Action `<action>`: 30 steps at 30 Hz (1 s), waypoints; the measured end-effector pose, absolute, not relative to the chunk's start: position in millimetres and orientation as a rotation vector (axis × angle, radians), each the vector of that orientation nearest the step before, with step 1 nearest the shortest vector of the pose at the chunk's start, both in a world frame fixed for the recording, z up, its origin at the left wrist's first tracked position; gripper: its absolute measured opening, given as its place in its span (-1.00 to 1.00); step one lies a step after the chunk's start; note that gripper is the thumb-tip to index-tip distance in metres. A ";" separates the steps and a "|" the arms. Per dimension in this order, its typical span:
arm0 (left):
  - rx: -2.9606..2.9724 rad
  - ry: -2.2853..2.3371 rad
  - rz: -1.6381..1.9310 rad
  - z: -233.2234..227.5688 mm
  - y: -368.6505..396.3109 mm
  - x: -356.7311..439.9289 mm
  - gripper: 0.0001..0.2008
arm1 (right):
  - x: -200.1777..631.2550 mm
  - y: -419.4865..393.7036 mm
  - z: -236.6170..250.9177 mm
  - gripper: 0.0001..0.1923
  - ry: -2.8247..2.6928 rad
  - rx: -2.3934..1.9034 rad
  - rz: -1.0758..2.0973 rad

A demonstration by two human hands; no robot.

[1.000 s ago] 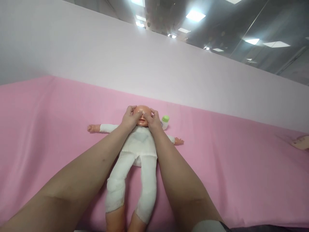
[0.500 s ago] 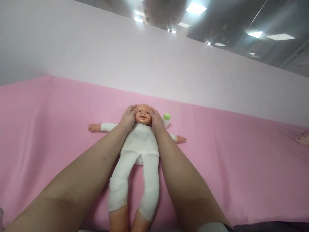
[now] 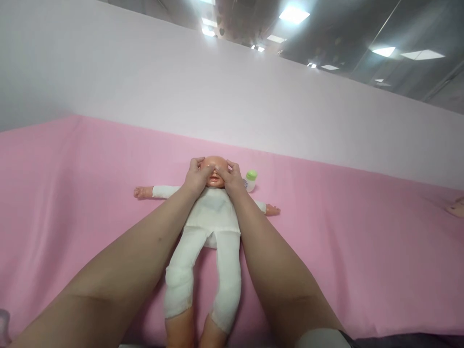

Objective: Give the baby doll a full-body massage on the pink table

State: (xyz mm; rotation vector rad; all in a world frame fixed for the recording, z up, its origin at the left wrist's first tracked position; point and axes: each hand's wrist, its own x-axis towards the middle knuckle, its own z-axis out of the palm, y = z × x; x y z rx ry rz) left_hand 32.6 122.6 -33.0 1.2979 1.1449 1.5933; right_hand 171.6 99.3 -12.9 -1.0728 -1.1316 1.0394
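A baby doll [image 3: 213, 209] in white cloth lies on its back, arms spread out to both sides and legs toward me. My left hand [image 3: 196, 178] cups the left side of its head, with the thumb laid across the face beside the nose. On the other side, my right hand [image 3: 234, 181] grips the head in the same way. Both thumbs nearly meet over the doll's eyes, which they cover. The forehead and mouth stay visible between my hands.
A small clear bottle with a green cap [image 3: 251, 181] stands just right of my right hand. Pink cloth [image 3: 355, 237] covers the surface. A pale wall [image 3: 232, 92] rises behind it. Part of another doll-like object [image 3: 456, 208] shows at the right edge.
Both thumbs have moved inward from the sides of the doll's face to the middle, covering its eyes. My hands stay around the head, and the doll lies in about the same place.
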 end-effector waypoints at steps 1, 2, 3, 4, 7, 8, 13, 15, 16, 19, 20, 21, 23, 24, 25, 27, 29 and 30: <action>1.293 1.157 1.584 -31.8 121.6 33.0 -0.41 | 171.1 99.7 -12.6 -0.14 -1.128 -1.099 1.020; 1.285 1.165 1.568 -30.2 120.4 33.6 -0.41 | 170.9 100.2 -12.5 -0.13 -1.124 -1.117 1.002; 1.288 1.175 1.555 -28.4 119.1 34.1 -0.42 | 170.9 100.7 -12.5 -0.14 -1.121 -1.130 0.990; 1.300 1.183 1.546 -26.6 118.0 34.6 -0.44 | 171.1 101.1 -12.6 -0.16 -1.121 -1.141 0.982; 1.330 1.204 1.539 -23.6 116.5 35.5 -0.52 | 172.3 102.9 -13.7 -0.25 -1.123 -1.179 0.950; 1.331 1.207 1.542 -23.5 117.0 35.6 -0.54 | 172.6 103.8 -14.5 -0.29 -1.115 -1.179 0.939; 1.202 1.132 1.539 -25.9 121.1 35.8 -0.57 | 174.2 112.7 -22.6 -0.43 -1.011 -1.015 1.049; 1.097 1.048 1.534 -26.2 121.0 35.6 -0.59 | 175.8 116.8 -26.9 -0.45 -0.974 -0.945 1.129; 1.042 0.995 1.531 -26.0 120.3 35.2 -0.61 | 176.9 118.6 -28.8 -0.45 -0.959 -0.916 1.165; 0.905 0.849 1.511 -24.2 117.0 34.0 -0.63 | 180.5 122.0 -32.4 -0.42 -0.919 -0.878 1.265; 0.872 0.818 1.506 -23.4 115.9 33.6 -0.64 | 181.4 122.3 -32.7 -0.41 -0.907 -0.884 1.287; 0.848 0.796 1.503 -22.5 114.8 33.4 -0.65 | 182.1 122.1 -32.6 -0.40 -0.895 -0.896 1.301; 0.825 0.773 1.499 -21.0 112.9 33.4 -0.65 | 182.4 120.3 -31.2 -0.38 -0.877 -0.917 1.308; 0.824 0.767 1.496 -20.6 112.3 33.5 -0.64 | 182.0 118.9 -30.1 -0.37 -0.880 -0.918 1.309; 0.834 0.760 1.491 -20.4 111.9 33.6 -0.61 | 181.4 117.1 -29.0 -0.35 -0.894 -0.917 1.308; 0.873 0.746 1.482 -21.1 111.8 34.0 -0.53 | 179.5 113.0 -26.4 -0.28 -0.943 -0.918 1.283; 0.922 0.746 1.490 -22.6 112.9 34.4 -0.44 | 177.1 108.8 -23.4 -0.19 -1.002 -0.925 1.238; 0.947 0.760 1.503 -23.6 113.8 34.6 -0.41 | 175.9 106.8 -21.7 -0.16 -1.026 -0.935 1.214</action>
